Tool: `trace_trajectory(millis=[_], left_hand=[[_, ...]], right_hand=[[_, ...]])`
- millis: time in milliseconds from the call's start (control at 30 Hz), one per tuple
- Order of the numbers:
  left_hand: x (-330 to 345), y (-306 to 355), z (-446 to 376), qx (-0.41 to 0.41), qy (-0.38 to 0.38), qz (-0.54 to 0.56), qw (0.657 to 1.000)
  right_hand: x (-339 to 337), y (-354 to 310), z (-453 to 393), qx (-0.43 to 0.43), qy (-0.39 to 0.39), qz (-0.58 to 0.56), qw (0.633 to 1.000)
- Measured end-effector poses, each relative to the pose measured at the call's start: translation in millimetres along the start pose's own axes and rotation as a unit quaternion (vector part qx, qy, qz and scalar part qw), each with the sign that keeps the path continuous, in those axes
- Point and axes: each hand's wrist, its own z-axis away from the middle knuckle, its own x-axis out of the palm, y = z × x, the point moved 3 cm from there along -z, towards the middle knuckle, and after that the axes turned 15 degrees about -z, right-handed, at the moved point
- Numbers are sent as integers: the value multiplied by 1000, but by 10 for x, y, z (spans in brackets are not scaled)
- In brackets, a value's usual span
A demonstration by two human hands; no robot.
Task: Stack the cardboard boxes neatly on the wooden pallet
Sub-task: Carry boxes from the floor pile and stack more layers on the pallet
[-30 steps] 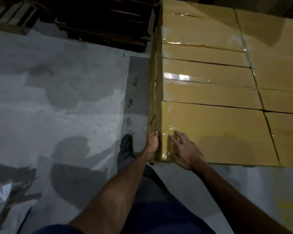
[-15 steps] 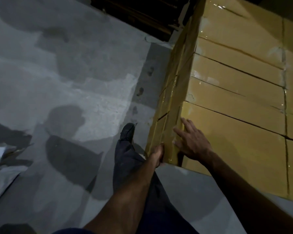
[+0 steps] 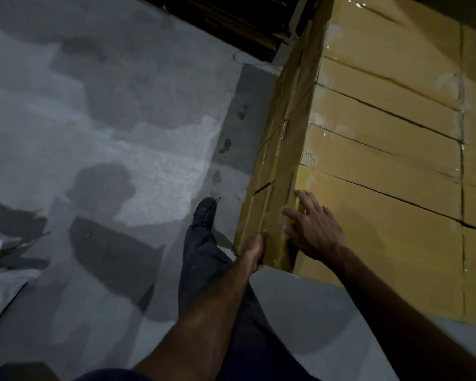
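A stack of tan, tape-sealed cardboard boxes fills the right of the head view, packed side by side in rows. The nearest corner box [image 3: 374, 243] is under both my hands. My right hand [image 3: 313, 228] lies flat on its top near the left edge, fingers spread and straight. My left hand [image 3: 254, 250] presses against the box's left side face at the near corner; its fingers are hidden behind the corner. The pallet under the stack is hidden.
Grey concrete floor [image 3: 107, 160] with dark patches spreads to the left. My shoe [image 3: 205, 211] and trouser leg stand close to the stack's side. Dark wooden pallets [image 3: 226, 20] lie at the top. Crumpled pale sheeting [image 3: 0, 259] sits at the far left.
My head has turned left and tilted, so the stack now slants across the right. Both hands stay on the same corner box; the left hand sits lower on its side.
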Motion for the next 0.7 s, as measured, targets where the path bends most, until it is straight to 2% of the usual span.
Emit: trace_trajectory(millis=[200, 467, 700], left_hand=[[7, -22, -108, 7, 4, -14, 1000], [-47, 111, -23, -20, -19, -121, 992], [160, 820, -68, 151, -26, -183, 971]], right_hand=[[49, 31, -1, 6, -3, -11, 1000], [88, 104, -40, -3, -13, -60, 998], [86, 280, 190, 34, 34, -228, 972]])
